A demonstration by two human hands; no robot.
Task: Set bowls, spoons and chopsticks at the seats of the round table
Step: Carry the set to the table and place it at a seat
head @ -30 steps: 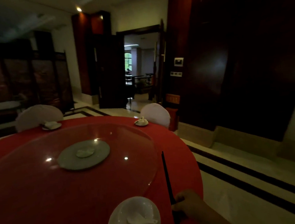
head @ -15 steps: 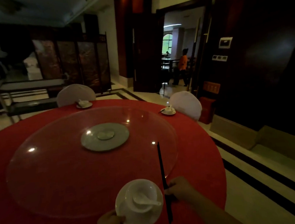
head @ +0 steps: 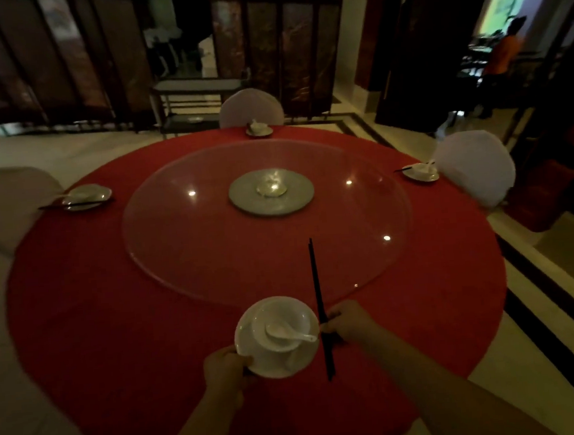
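A: Near seat. The saucer [head: 273,367] sits at the front edge of the red table [head: 115,316]. The bowl [head: 281,320] is on it, and the spoon [head: 288,334] lies in the bowl, handle to the right.
B: Hands?
A: The left hand [head: 223,366] is curled, pinching the saucer's near-left rim. The right hand [head: 347,319] is closed round the black chopsticks [head: 315,283], low on the shafts. The pair runs just right of the saucer, tips toward the glass turntable [head: 212,250]. Dim light; cannot tell exact finger placement.
B: Handling?
A: Bowl and saucer look like glazed china: hard, smooth, probably slippery, likely to chip if knocked. The stack is loose, so shift it by the saucer rim and keep it level. Chopsticks look light and stiff and may roll; hold both together near the thick end.
B: Other seats?
A: Left setting [head: 86,197], far setting [head: 258,129] and right setting [head: 421,171] are laid
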